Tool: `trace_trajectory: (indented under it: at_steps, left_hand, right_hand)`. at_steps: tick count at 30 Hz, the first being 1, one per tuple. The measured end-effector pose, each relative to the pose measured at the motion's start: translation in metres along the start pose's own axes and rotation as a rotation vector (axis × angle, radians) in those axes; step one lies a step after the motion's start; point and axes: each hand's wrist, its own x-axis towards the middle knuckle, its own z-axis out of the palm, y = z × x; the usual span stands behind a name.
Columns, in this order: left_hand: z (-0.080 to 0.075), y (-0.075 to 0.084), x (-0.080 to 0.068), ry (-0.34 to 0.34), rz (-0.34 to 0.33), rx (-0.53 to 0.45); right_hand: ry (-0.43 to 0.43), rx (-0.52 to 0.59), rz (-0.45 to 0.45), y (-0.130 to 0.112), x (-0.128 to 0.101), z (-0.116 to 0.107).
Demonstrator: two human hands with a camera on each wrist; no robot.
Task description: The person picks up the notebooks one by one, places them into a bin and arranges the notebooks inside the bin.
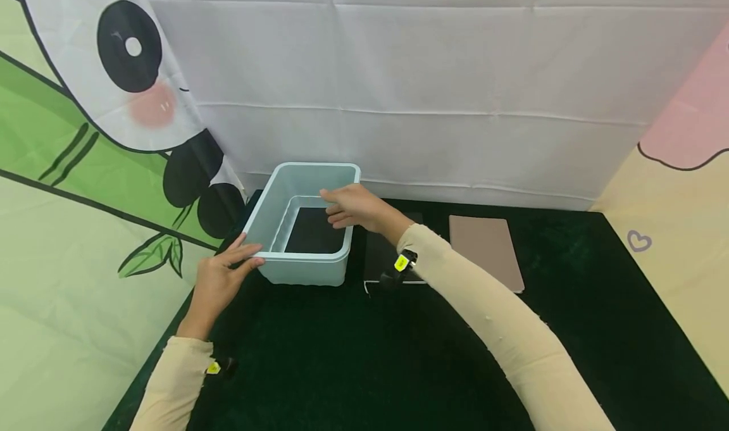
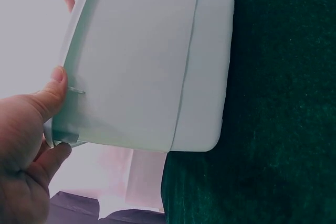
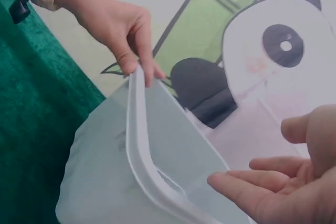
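A light blue plastic storage bin (image 1: 302,271) stands at the back left of the table. At its near left corner my left hand (image 1: 219,279) holds the rim, thumb outside and fingers curled over, as the left wrist view of the bin wall (image 2: 142,61) also shows. My right hand (image 1: 361,209) hovers over the bin's right rim, palm turned inward. In the right wrist view its fingers (image 3: 241,190) are loosely extended, with nothing in them. A flat black rectangle (image 1: 313,231) lies on the bin floor.
Right of the bin lies a black notebook (image 1: 378,260) with a ribbon, partly hidden under my right forearm. Beyond it is a pinkish-brown notebook (image 1: 484,247). Dark green cloth (image 1: 319,355) covers the table. A white curtain (image 1: 433,70) hangs close behind, and a panda-print sheet (image 1: 171,114) at left.
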Motion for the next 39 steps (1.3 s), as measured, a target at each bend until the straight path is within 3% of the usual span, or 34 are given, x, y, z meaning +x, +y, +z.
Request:
trace_trajectory:
  at_steps: [5, 12, 22, 26, 32, 39]
  left_hand:
    - [0.001, -0.001, -0.001, -0.001, -0.008, 0.005]
    - [0.001, -0.003, 0.002, -0.002, 0.007, -0.01]
    - [-0.004, -0.004, 0.0, -0.012, -0.018, 0.014]
    - [-0.005, -0.004, 0.001, -0.013, -0.008, -0.002]
    - [-0.005, -0.004, 0.001, -0.026, -0.015, 0.02]
    - [-0.006, -0.003, 0.001, -0.025, -0.023, 0.007]
  right_hand:
    - [-0.036, 0.018, -0.09, 0.009, -0.032, -0.031]
    - [0.006, -0.041, -0.162, 0.037, -0.071, -0.075]
    - [0.209, -0.375, -0.146, 0.107, -0.112, -0.126]
    - [0.254, -0.495, -0.204, 0.136, -0.124, -0.143]
    - [0.348, -0.715, -0.235, 0.17, -0.14, -0.16]
    - [0.427, -0.882, -0.243, 0.2, -0.157, -0.176]
